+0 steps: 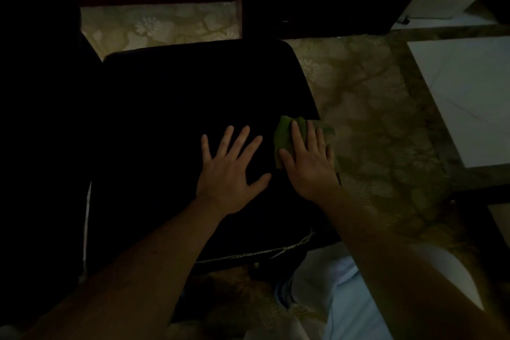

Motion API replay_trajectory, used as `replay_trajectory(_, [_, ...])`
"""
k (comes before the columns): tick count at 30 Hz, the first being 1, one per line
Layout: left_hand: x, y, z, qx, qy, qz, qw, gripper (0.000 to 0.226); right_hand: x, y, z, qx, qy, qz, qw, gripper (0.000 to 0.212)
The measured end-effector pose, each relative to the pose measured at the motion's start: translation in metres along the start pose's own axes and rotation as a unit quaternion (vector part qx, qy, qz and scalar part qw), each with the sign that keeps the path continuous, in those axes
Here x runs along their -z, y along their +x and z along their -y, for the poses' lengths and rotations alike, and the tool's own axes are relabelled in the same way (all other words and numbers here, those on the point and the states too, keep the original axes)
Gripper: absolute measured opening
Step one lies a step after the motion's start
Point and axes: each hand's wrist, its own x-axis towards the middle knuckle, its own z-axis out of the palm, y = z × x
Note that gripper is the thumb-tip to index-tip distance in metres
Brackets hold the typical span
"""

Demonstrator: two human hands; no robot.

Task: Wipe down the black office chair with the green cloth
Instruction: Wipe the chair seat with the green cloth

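My left grip (229, 174) lies flat on the seat of the black office chair (171, 107), fingers spread, holding nothing. My right grip (309, 165) presses the green cloth (285, 136) onto the seat's right edge, fingers straight and close together. The cloth is bunched under the palm. The two grips sit just beside each other, not touching. Light is poor; the cloth possibly overhangs the edge above the patterned floor (372, 119).
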Motion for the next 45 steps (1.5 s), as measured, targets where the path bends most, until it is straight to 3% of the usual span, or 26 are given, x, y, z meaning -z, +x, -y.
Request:
replay_trajectory(9, [0.004,-0.002,-0.004,0.002,0.03,0.014,0.999,0.086,0.003,-0.01,-0.01,0.025,-0.024,0.02,0.999,0.066])
replay_trajectory(15, [0.004,-0.019,-0.022,0.036,0.012,0.018,0.999,0.075,0.012,0.018,-0.006,-0.013,0.01,0.035,0.999,0.066])
replay_trajectory(22, [0.001,-0.027,-0.017,0.022,0.019,0.025,0.999,0.07,0.002,-0.048,-0.013,0.019,-0.016,0.023,0.999,0.067])
replay_trajectory(25, [0.002,-0.028,-0.013,0.008,0.021,0.029,0.999,0.071,-0.002,-0.06,-0.016,0.017,-0.013,0.025,0.999,0.066])
replay_trajectory(31, [0.007,-0.047,0.025,-0.098,0.005,0.04,0.994,0.066,-0.001,-0.025,-0.01,-0.031,0.026,0.009,0.999,0.065])
replay_trajectory(39, [0.002,-0.052,0.03,-0.111,0.004,0.025,0.994,0.068,-0.005,-0.054,-0.016,0.002,-0.013,0.01,1.0,0.067])
replay_trajectory(45, [-0.002,-0.05,-0.007,-0.044,0.015,0.027,0.999,0.076,-0.012,-0.06,-0.009,-0.01,-0.039,-0.003,0.999,0.068])
